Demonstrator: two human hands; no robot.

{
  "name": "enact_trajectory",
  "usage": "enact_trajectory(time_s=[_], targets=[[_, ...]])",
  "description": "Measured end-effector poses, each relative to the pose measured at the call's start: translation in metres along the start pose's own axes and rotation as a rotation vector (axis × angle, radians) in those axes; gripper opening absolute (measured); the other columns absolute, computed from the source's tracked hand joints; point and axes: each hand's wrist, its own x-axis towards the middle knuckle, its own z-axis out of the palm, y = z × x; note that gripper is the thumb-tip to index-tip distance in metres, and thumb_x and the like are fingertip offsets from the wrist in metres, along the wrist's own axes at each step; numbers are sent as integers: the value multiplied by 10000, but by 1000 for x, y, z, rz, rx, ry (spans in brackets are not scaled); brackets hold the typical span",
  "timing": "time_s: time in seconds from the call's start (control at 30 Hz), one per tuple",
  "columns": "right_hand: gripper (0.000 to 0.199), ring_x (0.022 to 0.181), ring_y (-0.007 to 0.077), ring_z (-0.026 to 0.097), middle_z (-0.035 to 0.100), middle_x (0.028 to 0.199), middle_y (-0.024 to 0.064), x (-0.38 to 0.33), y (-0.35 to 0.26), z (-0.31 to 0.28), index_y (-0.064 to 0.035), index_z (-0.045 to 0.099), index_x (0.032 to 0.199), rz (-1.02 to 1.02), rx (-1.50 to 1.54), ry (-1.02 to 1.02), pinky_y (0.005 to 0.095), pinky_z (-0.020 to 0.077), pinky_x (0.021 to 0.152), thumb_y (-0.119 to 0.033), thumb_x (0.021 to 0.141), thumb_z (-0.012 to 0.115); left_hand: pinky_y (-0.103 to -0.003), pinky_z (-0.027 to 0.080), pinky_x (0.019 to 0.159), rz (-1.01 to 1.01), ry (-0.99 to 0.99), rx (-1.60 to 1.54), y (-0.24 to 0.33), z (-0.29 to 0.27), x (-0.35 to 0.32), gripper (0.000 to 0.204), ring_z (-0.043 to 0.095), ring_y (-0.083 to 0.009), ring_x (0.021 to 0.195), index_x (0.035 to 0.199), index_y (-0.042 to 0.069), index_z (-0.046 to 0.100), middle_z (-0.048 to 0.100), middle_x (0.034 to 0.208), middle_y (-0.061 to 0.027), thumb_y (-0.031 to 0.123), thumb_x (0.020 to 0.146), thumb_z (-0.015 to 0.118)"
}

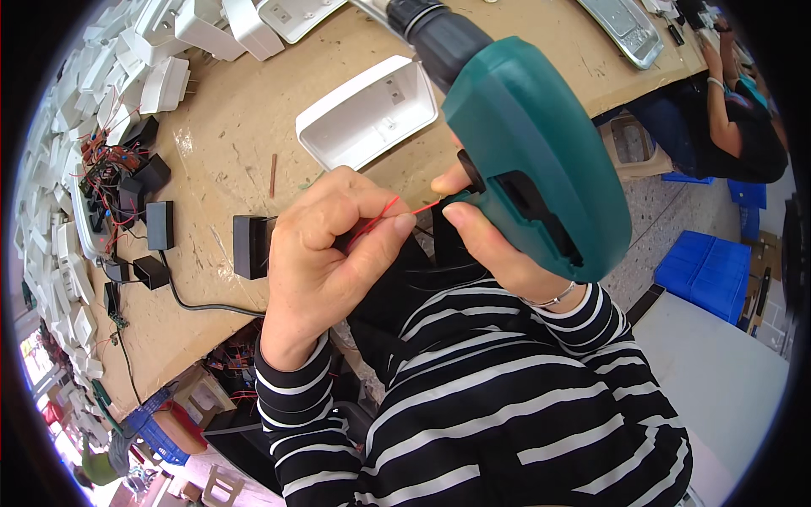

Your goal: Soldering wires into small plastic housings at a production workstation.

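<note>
My left hand (pixel 334 245) is closed in a pinch on thin red wires (pixel 372 226). One wire runs from its fingertips toward the fingers of my right hand (pixel 498 245). That hand is closed round a green cordless drill (pixel 541 152), which hides part of its fingers. The drill's black chuck (pixel 435 42) points up and to the left. Thumb and a fingertip of my right hand come close at the wire's end; whether they pinch it, I cannot tell. Beyond my hands, an open white plastic housing (pixel 334 127) sits on the brown table (pixel 228 110).
White housings (pixel 169 84) pile up along the left and far side. Small black boxes (pixel 159 226) with cables and tangled red wires lie at left, and another black box (pixel 250 245) stands beside my left hand. A person (pixel 735 127) works at far right; blue bins (pixel 705 275) stand below.
</note>
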Motion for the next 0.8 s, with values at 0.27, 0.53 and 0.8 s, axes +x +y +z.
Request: enact_trajectory(time_s=[0.27,0.53,0.8], targets=[[519,1066,320,611,576,1227,159,-3,2,-3,24,571,1206,-16,-165,-74,352,525,879,-14,706,707,-241,394,545,26,-20,5,-1,1,2,69,515,-114,613,818,21,659,587,738,-32,-10,785,712],[415,1007,290,626,608,1147,140,-2,-4,-1,5,613,1115,143,-79,-27,338,524,843,-23,714,719,-231,388,540,109,22,39,-7,3,-2,96,503,-101,612,807,17,636,592,753,-35,-29,779,716],[425,883,192,624,607,1129,121,0,-3,-5,7,551,1165,111,-103,16,289,511,786,49,759,672,-219,382,520,117,128,55,-6,8,-7,103,503,-99,600,800,16,633,599,762,-43,-51,775,707]])
